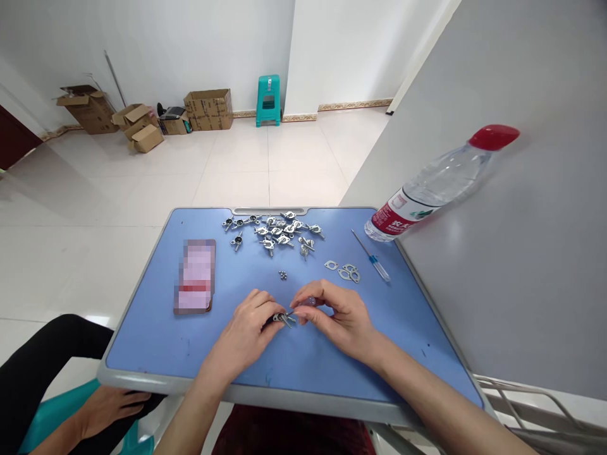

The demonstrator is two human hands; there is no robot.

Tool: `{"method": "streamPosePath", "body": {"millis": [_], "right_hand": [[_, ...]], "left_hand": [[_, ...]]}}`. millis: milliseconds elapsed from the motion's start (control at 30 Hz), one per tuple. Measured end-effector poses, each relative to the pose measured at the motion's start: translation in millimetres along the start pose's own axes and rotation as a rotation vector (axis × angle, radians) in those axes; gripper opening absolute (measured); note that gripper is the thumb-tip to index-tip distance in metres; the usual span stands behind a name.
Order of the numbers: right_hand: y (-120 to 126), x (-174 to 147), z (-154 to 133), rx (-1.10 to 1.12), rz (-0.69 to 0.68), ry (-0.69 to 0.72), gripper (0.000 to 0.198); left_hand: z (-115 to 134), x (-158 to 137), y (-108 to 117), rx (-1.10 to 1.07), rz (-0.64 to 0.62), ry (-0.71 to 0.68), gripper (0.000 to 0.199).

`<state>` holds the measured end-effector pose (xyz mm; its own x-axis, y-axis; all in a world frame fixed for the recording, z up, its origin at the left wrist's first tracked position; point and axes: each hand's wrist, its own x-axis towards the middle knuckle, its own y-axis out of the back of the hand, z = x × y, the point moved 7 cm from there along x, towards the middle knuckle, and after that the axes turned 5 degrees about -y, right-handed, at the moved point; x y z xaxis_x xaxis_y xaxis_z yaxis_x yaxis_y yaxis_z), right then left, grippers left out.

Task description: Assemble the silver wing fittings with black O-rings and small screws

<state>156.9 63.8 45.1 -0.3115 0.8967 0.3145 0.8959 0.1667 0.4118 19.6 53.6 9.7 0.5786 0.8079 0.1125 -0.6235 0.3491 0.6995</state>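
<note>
My left hand (249,328) is closed on a small metal fitting (284,318) over the near middle of the table, thumb and fingertips at its left side. Between the fingers and thumb of my right hand (342,315) is a small screwdriver with a clear handle (310,301), its thin shaft pointing left at the fitting. The tip touches or nearly touches the metal; exact contact is too small to tell. Just beyond my hands lies a little cluster of steel balls (283,275). Flat metal gasket-like plates (345,273) lie to the right of it.
Several similar metal fittings (277,230) are heaped at the blue table's (227,360) far side. A phone (195,278) lies left; another screwdriver (379,268) and a water bottle (427,189) are right. Another person's hand (114,407) rests at lower left. Boxes (208,109) stand by the wall.
</note>
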Motion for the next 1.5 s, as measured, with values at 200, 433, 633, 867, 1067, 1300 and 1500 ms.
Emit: {"method": "streamPosePath", "body": {"millis": [200, 433, 633, 867, 1067, 1300, 1500], "right_hand": [[-1, -1, 0, -0.070, -0.004, 0.030, 0.014], [-3, 0, -10, -0.180, -0.055, 0.140, 0.012], [-1, 1, -19, -0.273, -0.102, 0.258, 0.031], [0, 0, -19, -0.323, 0.026, 0.289, 0.016], [-2, -1, -27, -0.224, -0.002, 0.317, 0.020], [-1, 2, -23, -0.229, -0.009, 0.262, 0.025], [-4, -4, -29, -0.365, 0.102, 0.417, 0.030]], "left_hand": [[-2, 0, -1, 0.001, 0.001, -0.007, 0.012], [-2, 0, 0, -0.009, 0.005, 0.008, 0.010], [-3, 0, -2, -0.009, 0.000, 0.000, 0.013], [-3, -1, -3, -0.011, -0.010, 0.014, 0.015], [-2, 0, -1, -0.009, 0.002, 0.016, 0.012], [-2, -1, -2, -0.011, 0.000, 0.000, 0.013], [-1, -1, -2, -0.010, 0.001, 0.000, 0.010]]}}
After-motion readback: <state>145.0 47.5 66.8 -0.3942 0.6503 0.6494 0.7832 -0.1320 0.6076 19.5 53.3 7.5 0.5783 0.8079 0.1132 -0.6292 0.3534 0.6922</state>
